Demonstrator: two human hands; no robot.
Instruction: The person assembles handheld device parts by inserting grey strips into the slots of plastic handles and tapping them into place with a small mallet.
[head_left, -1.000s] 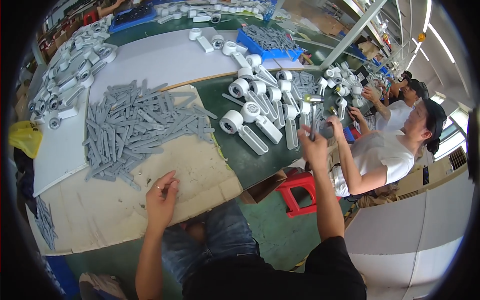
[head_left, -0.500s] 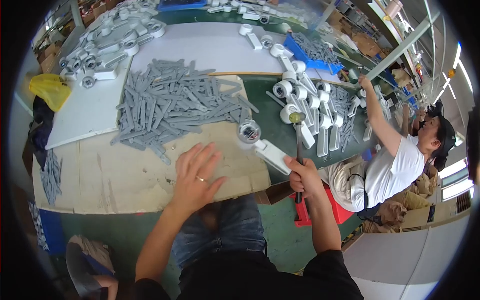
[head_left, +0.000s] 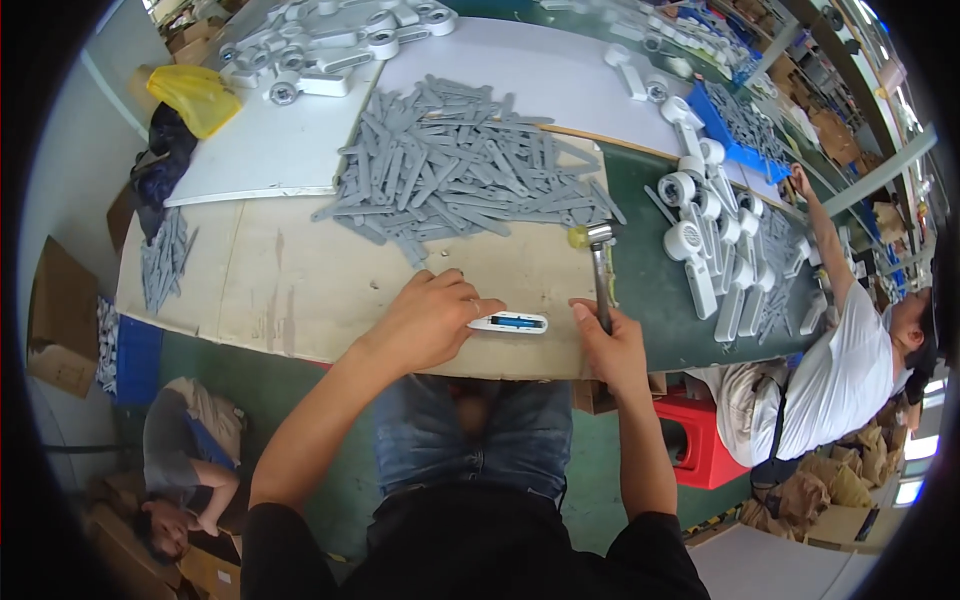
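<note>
My left hand (head_left: 425, 318) is closed on a white handheld-fan body (head_left: 536, 323), held low over the cardboard-covered near part of the table. Its slim end points right, and a long opening in it shows something blue inside. Any rounder end is hidden by my fingers. Just to the right, my right hand (head_left: 615, 350) grips a hammer (head_left: 601, 282) by its dark handle. The hammer stands head up, with a metal head and a yellowish face turned left. Beyond both hands lies a large heap of grey plastic strips (head_left: 450, 165).
White fan bodies (head_left: 735, 240) lie in rows on the green surface at right, near a blue bin (head_left: 735, 135) of grey strips. More cluster on a white board (head_left: 270, 150) at far left, beside a yellow bag (head_left: 195, 100). A co-worker (head_left: 840, 340) sits at right; another person (head_left: 180, 450) is lower left.
The white fan body, earlier at my right hand, is now in my left hand and turned to show its opening. My left hand has closed. The whole view has shifted, with the table things further right.
</note>
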